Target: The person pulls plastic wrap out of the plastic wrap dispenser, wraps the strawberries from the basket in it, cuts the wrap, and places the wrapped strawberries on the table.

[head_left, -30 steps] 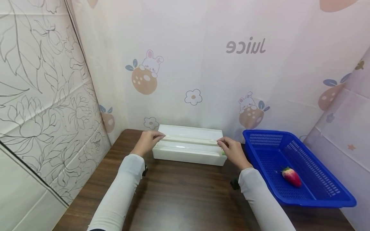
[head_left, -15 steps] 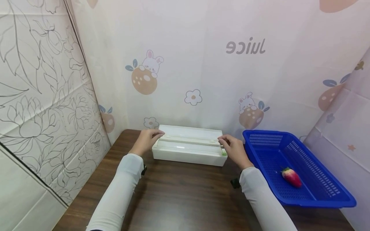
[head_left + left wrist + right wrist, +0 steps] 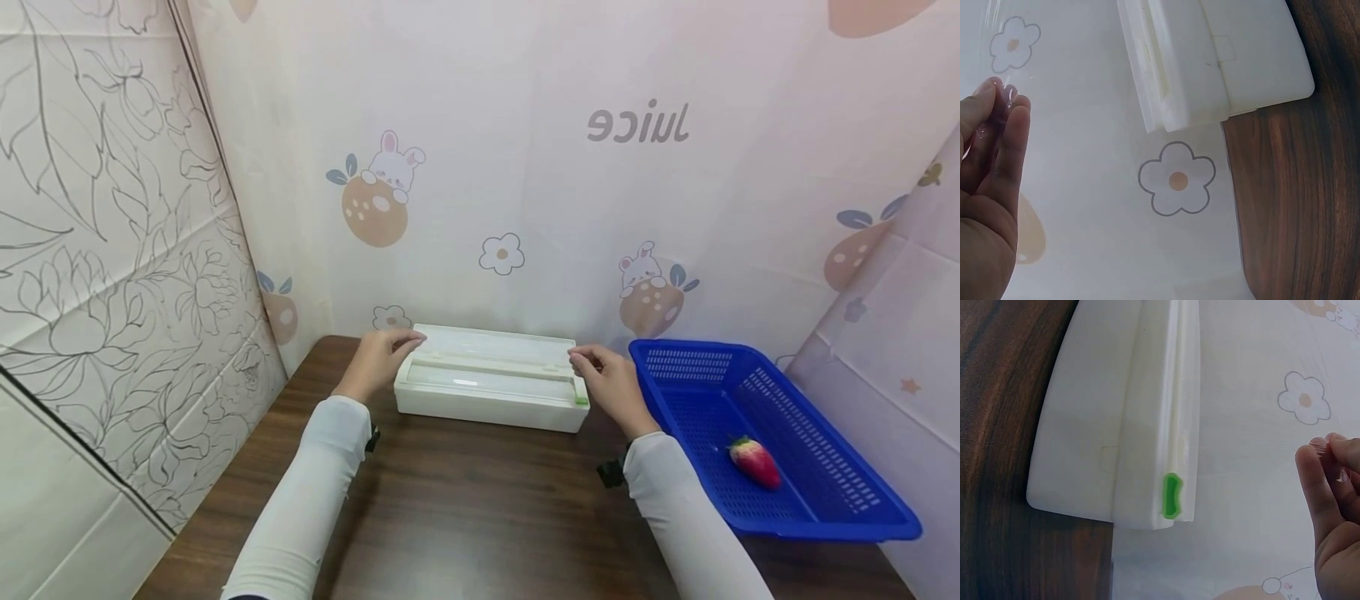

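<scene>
A white plastic-wrap dispenser [image 3: 487,408] lies lengthwise on the table, a green slider cutter [image 3: 1172,496] at its right end. Thumb and fingers of my left hand [image 3: 377,360] pinch clear plastic wrap [image 3: 1010,95] above the dispenser's left end; the left wrist view shows glossy film at the fingertips. On the other side, my right hand [image 3: 611,385] pinches the wrap's other corner [image 3: 1319,449] above the right end. Between the two hands the film is so transparent that its outline hardly shows.
To the right stands a blue perforated basket [image 3: 832,527] holding a strawberry [image 3: 755,463]. Behind the dispenser rises a patterned curtain [image 3: 525,183]. The brown wooden table [image 3: 465,517] stretches in front, and a flower-print wall covering [image 3: 112,275] stands at the left.
Both hands have risen slightly and drawn away from the dispenser's cutting bar, the left one to the left. The green slider has come into fuller view beside the right hand.
</scene>
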`<state>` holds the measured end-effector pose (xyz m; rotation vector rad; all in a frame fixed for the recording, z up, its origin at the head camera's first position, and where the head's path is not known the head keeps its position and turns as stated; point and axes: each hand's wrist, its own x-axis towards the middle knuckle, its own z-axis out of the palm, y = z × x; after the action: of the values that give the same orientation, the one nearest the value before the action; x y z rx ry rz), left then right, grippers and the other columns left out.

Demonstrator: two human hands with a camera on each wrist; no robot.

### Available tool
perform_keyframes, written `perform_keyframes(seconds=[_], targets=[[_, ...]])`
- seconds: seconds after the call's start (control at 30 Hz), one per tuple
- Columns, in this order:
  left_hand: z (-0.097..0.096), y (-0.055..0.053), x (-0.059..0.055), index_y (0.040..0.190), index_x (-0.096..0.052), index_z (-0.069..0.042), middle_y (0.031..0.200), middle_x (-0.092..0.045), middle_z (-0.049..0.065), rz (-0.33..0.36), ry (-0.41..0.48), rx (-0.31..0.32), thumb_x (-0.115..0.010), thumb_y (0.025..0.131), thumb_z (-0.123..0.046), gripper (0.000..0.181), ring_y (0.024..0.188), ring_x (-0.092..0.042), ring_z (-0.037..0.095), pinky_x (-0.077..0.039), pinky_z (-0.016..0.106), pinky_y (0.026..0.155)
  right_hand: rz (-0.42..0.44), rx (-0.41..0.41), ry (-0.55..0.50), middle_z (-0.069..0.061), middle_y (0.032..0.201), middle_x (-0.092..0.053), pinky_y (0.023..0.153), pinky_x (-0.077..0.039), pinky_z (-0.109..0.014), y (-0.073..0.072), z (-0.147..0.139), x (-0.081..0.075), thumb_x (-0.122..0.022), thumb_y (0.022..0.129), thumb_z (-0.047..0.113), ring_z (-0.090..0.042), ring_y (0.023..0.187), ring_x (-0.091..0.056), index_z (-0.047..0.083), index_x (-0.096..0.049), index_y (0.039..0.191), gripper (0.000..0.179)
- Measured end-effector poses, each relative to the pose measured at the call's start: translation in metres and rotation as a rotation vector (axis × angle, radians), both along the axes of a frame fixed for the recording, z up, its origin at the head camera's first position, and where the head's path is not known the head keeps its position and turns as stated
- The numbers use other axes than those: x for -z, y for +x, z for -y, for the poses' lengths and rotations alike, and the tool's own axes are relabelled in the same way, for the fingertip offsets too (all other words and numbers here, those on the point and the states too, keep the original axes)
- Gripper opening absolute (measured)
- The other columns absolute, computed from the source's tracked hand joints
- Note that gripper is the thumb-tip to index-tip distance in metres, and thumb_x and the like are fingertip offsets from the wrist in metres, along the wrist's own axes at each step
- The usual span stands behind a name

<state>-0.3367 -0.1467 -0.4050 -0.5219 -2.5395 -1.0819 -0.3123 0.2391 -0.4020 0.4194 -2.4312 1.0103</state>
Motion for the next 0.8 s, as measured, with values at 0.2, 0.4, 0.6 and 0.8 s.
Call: perform_keyframes(seconds=[0.2,0.4,0.6,0.8], targets=[[-0.001,0.002,-0.006,0.107,-0.07,-0.017,0.104,-0.07,0.003,-0.043,0.01,-0.017,-0.058,0.092,-0.026,0.021,0.091,-0.062,0.013,-0.056,0.038,0.08,-0.004,0.012,-0.012,-0.003,0.083,-0.069,0.063,-0.056,-0.034,0.002,0.001,-0.007,-0.058,0.093,0.027,-0.008,0.072,-0.061,0.012,-0.069,0.101,0.021],[-0.001,0.001,-0.011,0.107,-0.07,-0.019,0.104,-0.069,0.002,-0.105,-0.003,-0.027,-0.058,0.093,-0.024,0.02,0.089,-0.062,0.012,-0.056,0.035,0.079,-0.037,0.02,-0.022,-0.004,0.082,-0.069,0.059,-0.054,-0.026,0.003,0.001,-0.012,-0.058,0.092,0.027,-0.015,0.072,-0.063,0.011,-0.07,0.1,0.021],[0.0,-0.001,-0.018,0.106,-0.07,-0.018,0.1,-0.071,0.002,-0.147,0.031,-0.008,-0.058,0.093,-0.023,0.02,0.085,-0.063,0.011,-0.057,0.036,0.074,-0.066,0.058,-0.019,-0.003,0.084,-0.069,0.058,-0.049,-0.022,0.003,0.004,-0.022,-0.06,0.091,0.028,-0.012,0.071,-0.059,0.013,-0.07,0.098,0.02],[0.001,-0.002,-0.024,0.104,-0.071,-0.015,0.094,-0.071,0.002,-0.198,0.022,0.012,-0.059,0.091,-0.022,0.019,0.082,-0.063,0.011,-0.058,0.034,0.072,-0.079,0.071,-0.012,-0.002,0.082,-0.069,0.057,-0.048,-0.021,0.004,0.002,-0.026,-0.061,0.09,0.028,-0.009,0.071,-0.057,0.014,-0.07,0.098,0.019]])
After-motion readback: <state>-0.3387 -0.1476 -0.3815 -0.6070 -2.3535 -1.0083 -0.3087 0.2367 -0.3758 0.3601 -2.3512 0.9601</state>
